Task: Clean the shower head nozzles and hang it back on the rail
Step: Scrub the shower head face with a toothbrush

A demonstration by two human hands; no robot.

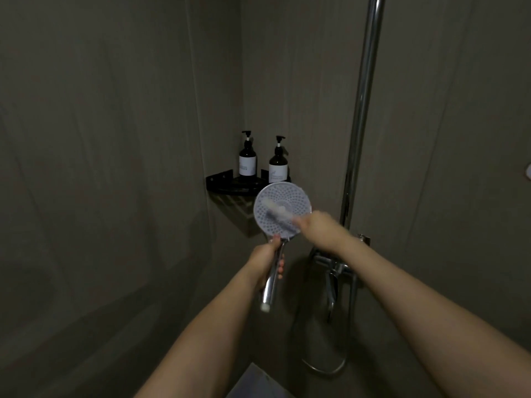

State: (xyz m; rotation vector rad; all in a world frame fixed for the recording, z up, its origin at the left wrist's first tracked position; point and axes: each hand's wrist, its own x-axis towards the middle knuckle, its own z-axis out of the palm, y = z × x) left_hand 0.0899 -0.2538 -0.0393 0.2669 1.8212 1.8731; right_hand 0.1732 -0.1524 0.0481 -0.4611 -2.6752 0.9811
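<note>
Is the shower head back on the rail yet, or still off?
Off. The left hand grips the shower head by its handle, clear of the rail; the right hand holds a brush against it.

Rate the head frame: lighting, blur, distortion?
Head view: dim overall, grey walls murky; right hand and the small pale brush smear with motion; round white shower head stays fairly readable; chrome rail bows from wide-angle distortion, with glare streaks.

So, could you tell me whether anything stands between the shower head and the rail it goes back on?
Nothing visible does. The shower head is left of the rail, with only the right hand holding the brush between.
</note>
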